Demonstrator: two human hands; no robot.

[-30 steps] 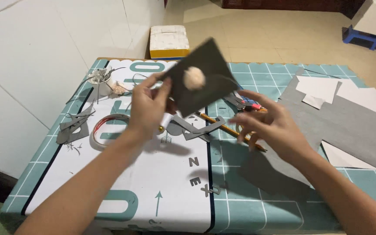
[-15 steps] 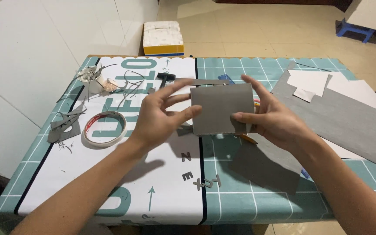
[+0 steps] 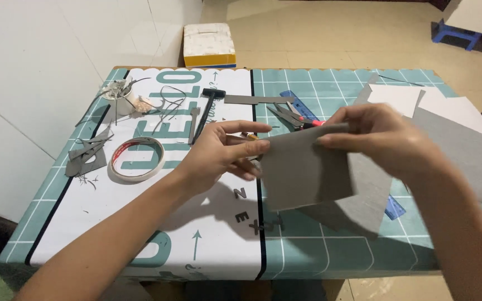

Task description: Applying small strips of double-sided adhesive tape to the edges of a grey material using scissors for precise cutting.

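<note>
Near the centre of the frame, both hands hold a grey card sheet (image 3: 307, 173) above the table (image 3: 330, 251). The left hand (image 3: 218, 153) pinches its left edge between thumb and fingers; the right hand (image 3: 380, 142) pinches the top edge, fingers pressed together. The sheet looks light, thin and fairly stiff, easily creased, so the edges seem the best hold. A tape roll (image 3: 138, 160) lies at left.

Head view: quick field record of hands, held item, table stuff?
left hand: pinches left edge of grey sheet
right hand: grips the sheet's top right edge
sheet: held above the table, apart from it
tape roll: flat on the mat, left of the hands
cup: far left, holds scraps
scissors: behind the sheet
box: on the floor beyond the table
</note>
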